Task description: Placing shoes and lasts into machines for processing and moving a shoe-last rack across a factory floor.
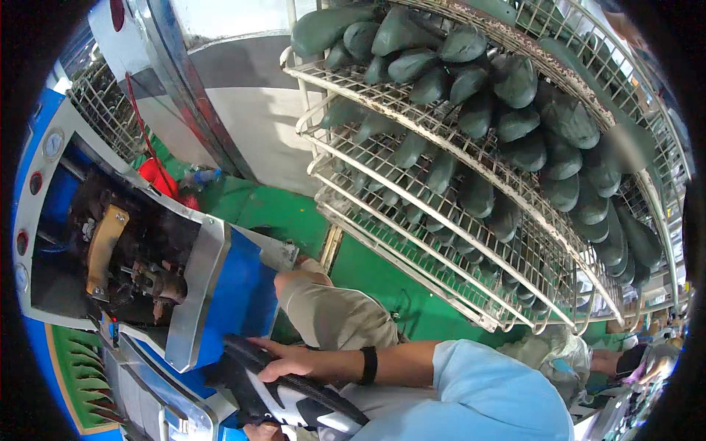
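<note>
A black shoe [276, 393] with white markings and a dark sole lies slanted at the lower middle, in front of the blue machine [235, 294]. My right hand [288, 361] comes over it from the right, fingers closed on the edge of its sole. A black band circles my right wrist, below a light blue sleeve. At the bottom edge, my left hand [262, 432] grips the shoe from its lower side, with most of that hand cut off by the frame. Inside the machine's dark opening, a curved tan part [107, 242] stands beside a greasy metal mechanism [158, 283].
A white wire rack [412, 180] with several tiers of dark green shoe lasts [515, 125] fills the upper right. Red material [158, 176] lies behind the machine on the green floor [276, 213]. Another person [632, 360] is at the far right.
</note>
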Available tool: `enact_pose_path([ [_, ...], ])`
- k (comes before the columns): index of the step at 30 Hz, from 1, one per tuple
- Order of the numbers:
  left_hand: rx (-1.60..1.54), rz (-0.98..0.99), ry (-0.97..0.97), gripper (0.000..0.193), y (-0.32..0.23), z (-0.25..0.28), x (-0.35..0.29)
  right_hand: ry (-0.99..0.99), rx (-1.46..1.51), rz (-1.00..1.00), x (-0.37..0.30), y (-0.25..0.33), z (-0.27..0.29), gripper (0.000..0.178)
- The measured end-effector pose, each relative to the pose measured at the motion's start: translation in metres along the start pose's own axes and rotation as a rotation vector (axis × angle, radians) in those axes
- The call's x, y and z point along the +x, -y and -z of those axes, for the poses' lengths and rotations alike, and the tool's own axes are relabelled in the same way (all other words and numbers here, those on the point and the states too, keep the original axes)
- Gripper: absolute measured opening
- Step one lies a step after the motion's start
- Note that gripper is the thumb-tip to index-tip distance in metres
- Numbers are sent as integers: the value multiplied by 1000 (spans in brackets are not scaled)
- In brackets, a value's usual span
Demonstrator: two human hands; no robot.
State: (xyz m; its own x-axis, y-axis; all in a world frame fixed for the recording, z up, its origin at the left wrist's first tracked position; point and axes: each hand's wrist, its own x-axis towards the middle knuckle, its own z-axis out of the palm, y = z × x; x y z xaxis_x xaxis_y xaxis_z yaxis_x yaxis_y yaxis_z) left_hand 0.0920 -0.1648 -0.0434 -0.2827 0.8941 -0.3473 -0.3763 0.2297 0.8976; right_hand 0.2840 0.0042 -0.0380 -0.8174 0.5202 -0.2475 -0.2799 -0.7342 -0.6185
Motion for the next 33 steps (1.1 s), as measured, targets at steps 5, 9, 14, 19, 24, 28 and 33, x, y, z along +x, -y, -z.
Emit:
enact_pose_path([
  [5,714,76,200,43,-16,24,18,18,234,-177,-21,-10,-1,72],
  [9,299,158,126,11,-34,-42,11,-160,-796,233,-18,-24,93,54],
  [14,433,-349,285,14,-90,-64,-8,-19,-631,478,45,126,-25,93],
  [19,274,-82,-162,18,-109,-15,33,-54,-1091,520,92,187,-131,94],
  [24,-38,-118,-75,22,-124,-23,85,-57,-1149,536,142,232,-166,89],
  [28,-404,12,6,26,-128,-18,128,-87,-1508,488,181,250,-188,88],
  [33,-540,46,64,25,-123,-13,156,-69,-1705,192,225,265,-213,91],
])
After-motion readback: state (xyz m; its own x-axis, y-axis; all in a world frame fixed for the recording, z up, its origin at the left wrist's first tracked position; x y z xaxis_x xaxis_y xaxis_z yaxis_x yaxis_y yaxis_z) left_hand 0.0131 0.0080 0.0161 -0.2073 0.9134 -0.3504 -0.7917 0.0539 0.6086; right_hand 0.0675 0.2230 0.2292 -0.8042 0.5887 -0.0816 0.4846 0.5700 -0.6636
